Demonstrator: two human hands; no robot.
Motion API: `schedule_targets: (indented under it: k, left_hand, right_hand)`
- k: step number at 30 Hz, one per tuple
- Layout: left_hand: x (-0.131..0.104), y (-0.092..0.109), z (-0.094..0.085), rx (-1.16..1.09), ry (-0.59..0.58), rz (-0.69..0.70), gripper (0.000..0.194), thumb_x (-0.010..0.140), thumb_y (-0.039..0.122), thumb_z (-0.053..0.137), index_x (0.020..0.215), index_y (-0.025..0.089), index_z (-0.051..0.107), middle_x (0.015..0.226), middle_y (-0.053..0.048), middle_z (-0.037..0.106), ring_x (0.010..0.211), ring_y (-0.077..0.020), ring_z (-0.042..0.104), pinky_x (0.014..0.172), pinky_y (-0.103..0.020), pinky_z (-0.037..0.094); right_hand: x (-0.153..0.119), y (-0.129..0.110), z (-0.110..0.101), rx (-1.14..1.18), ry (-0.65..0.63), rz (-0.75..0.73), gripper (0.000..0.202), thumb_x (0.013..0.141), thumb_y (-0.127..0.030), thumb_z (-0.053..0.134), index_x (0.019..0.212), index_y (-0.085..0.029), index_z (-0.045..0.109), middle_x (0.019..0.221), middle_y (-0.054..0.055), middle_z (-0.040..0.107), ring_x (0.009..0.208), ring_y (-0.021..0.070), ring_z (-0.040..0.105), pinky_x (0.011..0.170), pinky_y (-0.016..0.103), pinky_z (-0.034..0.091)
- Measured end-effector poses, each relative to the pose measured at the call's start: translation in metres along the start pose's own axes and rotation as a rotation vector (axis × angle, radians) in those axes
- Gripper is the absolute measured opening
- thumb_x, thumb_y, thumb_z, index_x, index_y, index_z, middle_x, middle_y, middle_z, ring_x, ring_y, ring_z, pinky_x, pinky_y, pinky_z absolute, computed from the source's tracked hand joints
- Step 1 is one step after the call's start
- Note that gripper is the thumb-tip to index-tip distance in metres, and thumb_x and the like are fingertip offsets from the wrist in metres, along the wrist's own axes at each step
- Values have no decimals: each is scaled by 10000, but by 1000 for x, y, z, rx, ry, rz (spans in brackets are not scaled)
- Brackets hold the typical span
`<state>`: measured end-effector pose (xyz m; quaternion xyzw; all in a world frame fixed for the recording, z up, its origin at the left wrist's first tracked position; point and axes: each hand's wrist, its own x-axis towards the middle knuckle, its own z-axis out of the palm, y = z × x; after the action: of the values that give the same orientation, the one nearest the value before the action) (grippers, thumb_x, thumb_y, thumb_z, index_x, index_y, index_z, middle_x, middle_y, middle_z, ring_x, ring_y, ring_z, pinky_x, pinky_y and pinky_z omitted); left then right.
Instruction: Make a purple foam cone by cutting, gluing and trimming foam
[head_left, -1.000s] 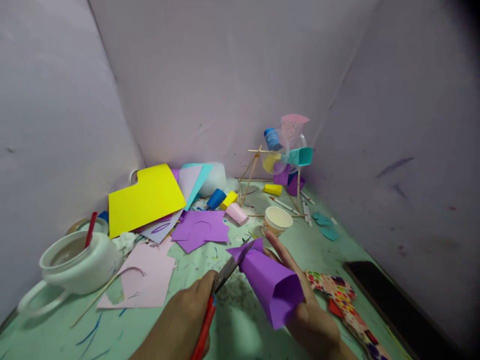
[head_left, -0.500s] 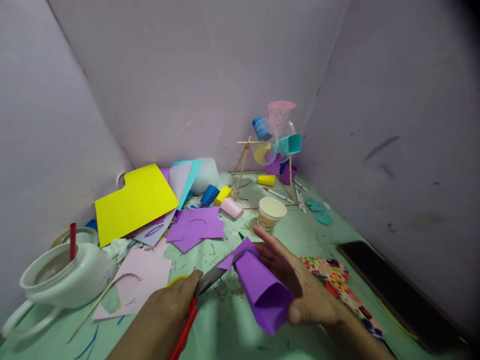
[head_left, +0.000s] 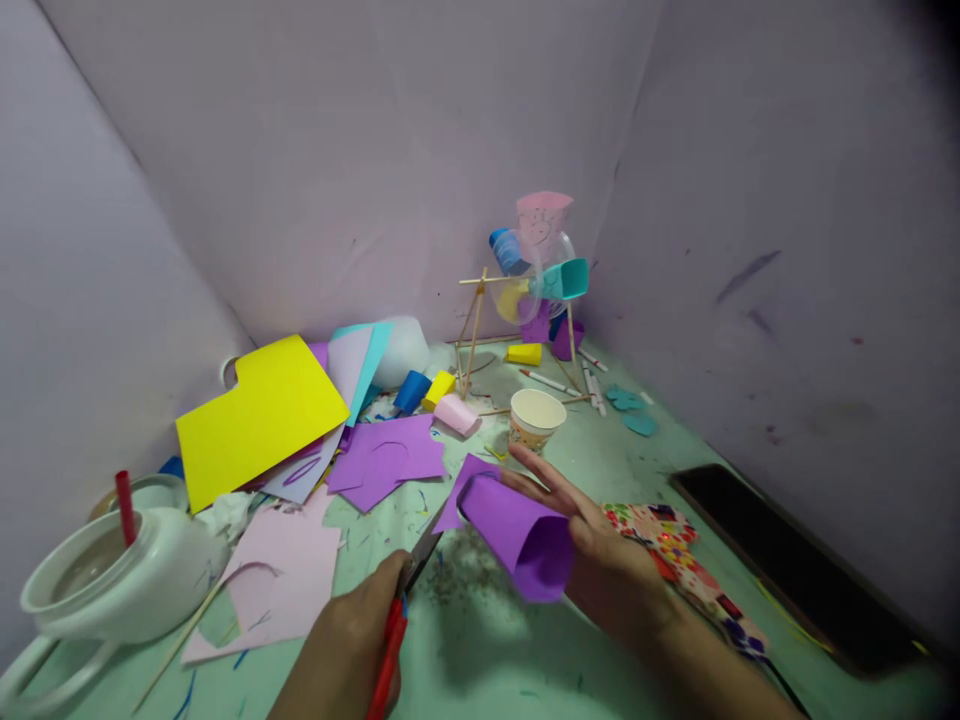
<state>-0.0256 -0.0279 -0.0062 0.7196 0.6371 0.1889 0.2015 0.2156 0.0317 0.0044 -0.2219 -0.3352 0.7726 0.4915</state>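
A purple paper cup shape (head_left: pixel 517 535) lies tilted against my right hand (head_left: pixel 592 540), its wide opening toward me. The fingers of that hand reach along its far side, with the thumb beside its rim. A flap of purple paper (head_left: pixel 469 480) sticks out at its narrow end. My left hand (head_left: pixel 356 635) is closed around red-handled scissors (head_left: pixel 397 625). Their blades point up to the right and touch or nearly touch the flap. Beyond the cup shape stands a white paper cup (head_left: pixel 538 415).
At the left are a white pot (head_left: pixel 142 570), yellow paper (head_left: pixel 262 415), purple paper (head_left: pixel 386 460) and pink paper (head_left: pixel 289 570). A stick frame (head_left: pixel 475 335) with coloured cups stands behind. Patterned cloth (head_left: pixel 667 550) and a dark phone-like slab (head_left: pixel 787 560) lie right.
The purple cup shape has turned in my right hand, its wide end rising. The scissor blades have drawn back a little from the narrow end. The view has shifted slightly.
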Motion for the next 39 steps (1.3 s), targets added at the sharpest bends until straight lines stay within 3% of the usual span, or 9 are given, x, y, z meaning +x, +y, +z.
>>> schedule_targets:
  k: [7,15,23,28,32,36,39]
  left_hand:
    - [2,9,5,-11,-3,-19,414,774,244,463,1179,240,544,1026,-87,723,927,-250,689,849,-335,523]
    - [5,31,-5,-59,-118,-45,421,861,304,370,1262,285,496,1153,-47,678,1097,-227,613,910,-304,491]
    - [5,32,-12,-3,-184,-123,445,867,282,335,1285,274,488,1255,-50,618,1218,-219,519,1012,-336,414]
    - [5,27,-10,53,-211,-132,474,802,196,392,1263,217,498,1187,-92,652,1060,-231,629,930,-325,468]
    - [1,21,-6,92,-193,-54,504,755,137,402,1246,199,494,1141,-93,672,973,-208,664,845,-262,495]
    - [-2,20,-6,80,-155,3,482,753,118,396,1214,203,505,1077,-78,696,899,-197,684,793,-234,502]
    - [0,23,-7,82,-183,-33,478,762,92,378,1211,205,496,1026,-72,710,860,-189,690,749,-224,503]
  right_hand:
    - [-5,4,15,14,40,14,1069,477,-432,883,1361,-217,322,1410,173,413,1272,323,430,1029,435,313]
    - [-5,3,10,-18,5,-14,1090,550,-442,841,1416,-185,232,1320,193,514,1164,315,531,934,405,375]
    - [-2,4,3,-88,-84,-16,1223,544,-455,840,1465,-139,99,1331,228,505,1156,318,542,950,416,367]
    - [0,11,-5,-139,-184,12,1205,574,-460,825,1477,-182,77,1378,221,463,1161,316,546,974,452,354]
    - [0,7,-7,-164,-211,20,1207,600,-466,809,1482,-156,46,1354,236,480,1140,325,559,962,463,358]
    - [-2,-3,-3,-152,-172,27,1081,612,-468,800,1459,-180,194,1322,210,517,1123,325,565,942,453,367]
    - [-3,-4,1,-95,-86,30,989,588,-541,787,1396,-193,333,1326,201,515,1177,334,522,956,456,359]
